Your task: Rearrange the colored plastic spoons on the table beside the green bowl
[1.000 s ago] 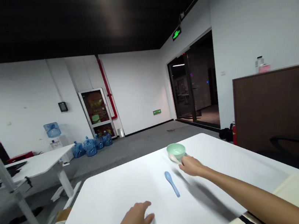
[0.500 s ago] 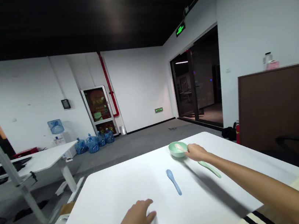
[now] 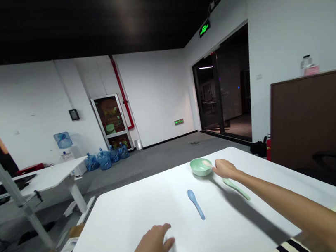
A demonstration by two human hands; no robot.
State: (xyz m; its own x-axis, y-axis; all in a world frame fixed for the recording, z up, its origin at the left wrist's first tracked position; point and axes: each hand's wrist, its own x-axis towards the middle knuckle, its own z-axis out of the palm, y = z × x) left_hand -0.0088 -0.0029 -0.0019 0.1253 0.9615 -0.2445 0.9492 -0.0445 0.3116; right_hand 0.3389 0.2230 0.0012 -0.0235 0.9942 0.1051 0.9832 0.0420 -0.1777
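Note:
A mint-green bowl (image 3: 201,166) stands near the far edge of the white table (image 3: 131,223). My right hand (image 3: 225,169) reaches out to the bowl's right rim, fingers closed on a pale spoon whose tip lies over the bowl. Under my forearm lies a green spoon (image 3: 236,189). A blue spoon (image 3: 195,204) rests in the table's middle. Close to me, my left hand (image 3: 152,249) lies flat on the table with fingers out and holds nothing.
A brown cabinet (image 3: 319,117) stands to the right with a chair beside it. At the left is another white desk (image 3: 32,182) with a metal pole in front. Blue water jugs (image 3: 106,157) line the far wall. Cream cloth lies at the near right.
My right hand lifted the pale spoon from beside the bowl up over its rim, uncovering the green spoon on the table. The left hand stayed put.

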